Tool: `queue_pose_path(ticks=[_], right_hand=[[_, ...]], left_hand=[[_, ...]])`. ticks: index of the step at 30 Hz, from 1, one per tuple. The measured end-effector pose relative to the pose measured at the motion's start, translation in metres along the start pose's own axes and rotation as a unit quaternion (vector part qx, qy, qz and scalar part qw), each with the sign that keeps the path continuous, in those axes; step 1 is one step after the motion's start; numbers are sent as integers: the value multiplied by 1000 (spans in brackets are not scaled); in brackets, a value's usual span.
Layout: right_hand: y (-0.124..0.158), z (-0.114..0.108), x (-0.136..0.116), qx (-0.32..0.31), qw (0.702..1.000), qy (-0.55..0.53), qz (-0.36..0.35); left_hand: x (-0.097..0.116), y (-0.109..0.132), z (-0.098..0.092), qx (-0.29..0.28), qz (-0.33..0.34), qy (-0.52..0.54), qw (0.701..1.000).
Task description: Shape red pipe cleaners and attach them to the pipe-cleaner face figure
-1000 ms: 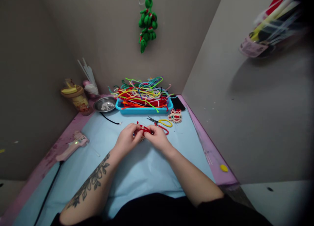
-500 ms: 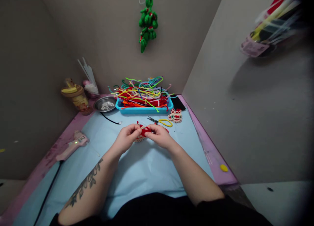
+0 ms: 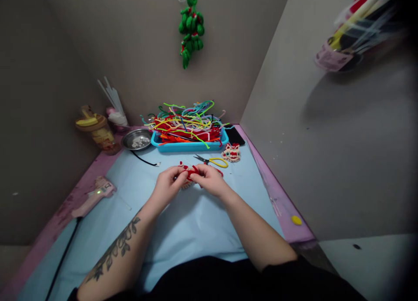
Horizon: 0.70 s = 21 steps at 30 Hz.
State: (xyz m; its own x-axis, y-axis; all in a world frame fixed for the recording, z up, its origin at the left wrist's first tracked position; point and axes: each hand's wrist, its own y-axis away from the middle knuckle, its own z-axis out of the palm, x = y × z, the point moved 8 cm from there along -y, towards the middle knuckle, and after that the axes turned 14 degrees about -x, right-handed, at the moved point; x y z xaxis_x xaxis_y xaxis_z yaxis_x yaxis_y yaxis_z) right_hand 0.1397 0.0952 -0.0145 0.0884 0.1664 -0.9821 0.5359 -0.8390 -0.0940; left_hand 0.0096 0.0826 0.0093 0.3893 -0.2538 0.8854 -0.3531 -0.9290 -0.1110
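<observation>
Between my two hands is a red and cream pipe-cleaner piece (image 3: 187,184), partly hidden by my fingers. My left hand (image 3: 170,182) pinches its left side, thumb against fingers. From the other side my right hand (image 3: 209,179) is closed on the red part, thumb tips almost meeting. A red strand pokes out beyond the right fingers. Just past my hands lie scissors (image 3: 215,162) with yellow handles, blades pointing left. A similar cream and red piece (image 3: 231,153) with green spots rests to their right.
A blue tray (image 3: 189,147) heaped with coloured pipe cleaners stands at the back, beside a metal bowl (image 3: 139,140) and a dark phone (image 3: 235,136). On the left lies a corded glue gun (image 3: 94,197). Green ornaments (image 3: 191,28) hang on the wall; a holder (image 3: 333,56) juts out right.
The whole view has shifted slightly, so things sit a little further left. My fingers have moved a little on the red part; both hands still hold the piece.
</observation>
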Motion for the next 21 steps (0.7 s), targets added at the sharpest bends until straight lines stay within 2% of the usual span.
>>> queue_pose_path(ticks=[7, 13, 21], right_hand=[[4, -2, -2, 36, 999, -10, -16], [7, 1, -4, 56, 998, -26, -24], [7, 2, -2, 53, 995, -68, -51]], left_hand=[[-6, 1, 1, 12, -31, 112, 993], [-5, 1, 1, 5, -34, 122, 992], [-13, 2, 4, 8, -43, 192, 980]])
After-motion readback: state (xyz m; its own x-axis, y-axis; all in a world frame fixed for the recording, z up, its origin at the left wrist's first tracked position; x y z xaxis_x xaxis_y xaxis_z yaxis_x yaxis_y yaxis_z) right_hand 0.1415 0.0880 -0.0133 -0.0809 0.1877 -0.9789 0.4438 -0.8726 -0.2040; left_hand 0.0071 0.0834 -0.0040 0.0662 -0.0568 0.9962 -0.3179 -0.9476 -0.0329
